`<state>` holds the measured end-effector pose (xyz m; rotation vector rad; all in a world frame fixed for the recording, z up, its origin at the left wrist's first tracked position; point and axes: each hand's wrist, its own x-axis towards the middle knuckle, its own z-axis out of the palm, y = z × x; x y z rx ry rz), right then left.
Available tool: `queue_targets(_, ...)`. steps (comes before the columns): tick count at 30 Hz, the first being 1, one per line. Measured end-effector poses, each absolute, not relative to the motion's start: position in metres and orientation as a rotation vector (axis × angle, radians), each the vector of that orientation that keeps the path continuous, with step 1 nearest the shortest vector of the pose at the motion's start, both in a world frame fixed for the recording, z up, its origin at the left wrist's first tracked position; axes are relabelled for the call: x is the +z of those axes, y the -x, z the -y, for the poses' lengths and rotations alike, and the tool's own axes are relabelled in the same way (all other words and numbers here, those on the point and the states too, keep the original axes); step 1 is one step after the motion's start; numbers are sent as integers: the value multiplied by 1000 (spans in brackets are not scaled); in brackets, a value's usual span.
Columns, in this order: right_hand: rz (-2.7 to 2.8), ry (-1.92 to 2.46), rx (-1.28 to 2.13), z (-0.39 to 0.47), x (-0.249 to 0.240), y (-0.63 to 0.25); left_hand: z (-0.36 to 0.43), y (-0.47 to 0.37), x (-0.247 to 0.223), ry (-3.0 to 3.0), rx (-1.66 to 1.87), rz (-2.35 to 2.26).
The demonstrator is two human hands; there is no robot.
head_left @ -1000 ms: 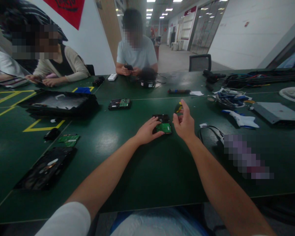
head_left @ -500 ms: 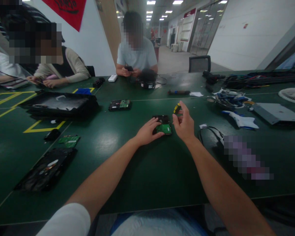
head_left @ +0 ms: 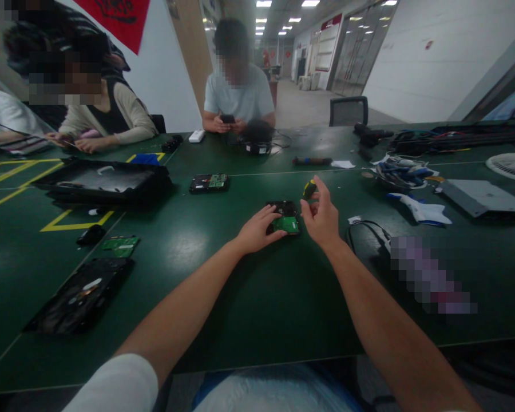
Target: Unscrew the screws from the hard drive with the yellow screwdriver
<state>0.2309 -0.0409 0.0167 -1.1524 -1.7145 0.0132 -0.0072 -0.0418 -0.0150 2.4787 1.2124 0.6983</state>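
A black hard drive with a green circuit board (head_left: 286,224) lies flat on the dark green table (head_left: 223,297). My left hand (head_left: 258,230) rests on its left side, with the thumb along the near edge and the fingers over the left part. Just right of the drive, my right hand (head_left: 321,214) is raised and pinches a yellow and black screwdriver handle (head_left: 309,189) between thumb and fingers. The screwdriver's shaft and tip are too small to make out.
Another hard drive (head_left: 209,182) lies further back left. Black casing (head_left: 107,183) and an opened black unit (head_left: 81,294) are at the left. A metal box (head_left: 487,197) and cables (head_left: 399,171) are at the right. Across the table, a person (head_left: 239,97) holds a phone.
The yellow and black handle has turned slightly in my right hand. My left hand and the drive keep their place. At the far left, the people have shifted their posture.
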Motion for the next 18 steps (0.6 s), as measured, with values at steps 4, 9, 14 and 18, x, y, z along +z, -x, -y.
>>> queue_targets(4, 1715, 1148, -12, 41, 18, -231, 41, 7, -17, -2477, 709, -1209)
queue_targets(9, 1722, 1133, -13, 41, 18, -231, 40, 7, -19, -2502, 734, -1197)
queue_targets(14, 1711, 1112, 91, 42, 15, -230, 41, 7, -18, -2510, 725, -1204)
queue_targets(18, 1698, 1122, 88, 41, 15, -230, 42, 6, -15, -2501, 709, -1216)
